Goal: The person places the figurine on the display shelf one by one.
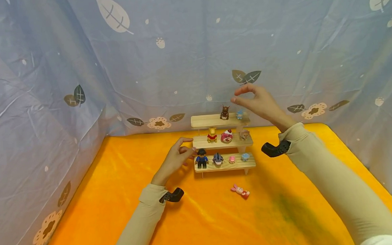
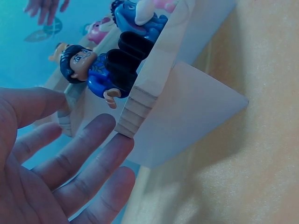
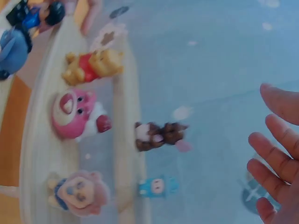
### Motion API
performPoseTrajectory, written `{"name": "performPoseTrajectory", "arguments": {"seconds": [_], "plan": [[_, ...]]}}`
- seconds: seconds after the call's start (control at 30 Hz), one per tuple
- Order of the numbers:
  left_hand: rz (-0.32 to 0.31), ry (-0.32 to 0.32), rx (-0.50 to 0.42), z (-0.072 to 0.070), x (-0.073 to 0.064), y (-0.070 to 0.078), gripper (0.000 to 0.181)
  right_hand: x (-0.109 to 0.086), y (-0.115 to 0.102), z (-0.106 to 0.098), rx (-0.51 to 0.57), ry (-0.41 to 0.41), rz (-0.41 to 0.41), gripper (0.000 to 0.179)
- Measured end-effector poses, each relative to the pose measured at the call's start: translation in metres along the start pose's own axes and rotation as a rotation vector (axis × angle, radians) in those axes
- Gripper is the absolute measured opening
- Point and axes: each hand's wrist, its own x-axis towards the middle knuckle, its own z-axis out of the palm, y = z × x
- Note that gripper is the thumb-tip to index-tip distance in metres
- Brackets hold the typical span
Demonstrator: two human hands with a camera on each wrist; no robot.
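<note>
A small three-tier wooden display stand holds toy figures. My left hand is at its left side, fingers loosely extended; in the left wrist view, fingertips reach the ends of the boards. Nearest to them stands a black-haired toy figure in blue, beside a blue-grey donkey figure. Above the top tier's right end, my right hand hovers with nothing between thumb and fingers. Below it are a brown long-eared figure and a light-blue figure.
The middle tier carries a yellow bear, a pink bear and a fluffy pinkish figure. Small pink and blue figures share the bottom tier. A pink-eared figure lies on the orange cloth. Patterned curtain hangs behind.
</note>
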Motion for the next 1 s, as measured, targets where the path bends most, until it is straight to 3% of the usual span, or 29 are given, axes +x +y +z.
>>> {"name": "performPoseTrajectory", "arguments": {"seconds": [0.13,0.33,0.57,0.77,1.0], "plan": [[0.004,-0.006,0.004,-0.001,0.0,0.0,0.044,-0.011,-0.009,-0.006,0.001,0.048,-0.021,0.036],[0.016,-0.008,0.003,-0.003,-0.001,-0.003,0.044,-0.028,-0.02,0.0,-0.061,0.039,-0.132,0.014],[0.003,-0.015,-0.004,-0.003,-0.001,-0.005,0.047,-0.049,-0.022,0.008,-0.082,0.019,-0.245,0.009],[-0.003,-0.015,-0.003,-0.001,-0.001,-0.003,0.046,-0.066,-0.017,0.011,-0.084,0.029,-0.253,0.009],[0.001,-0.012,-0.006,0.0,-0.001,-0.001,0.045,-0.078,-0.01,0.013,-0.068,-0.02,-0.167,0.012]]}}
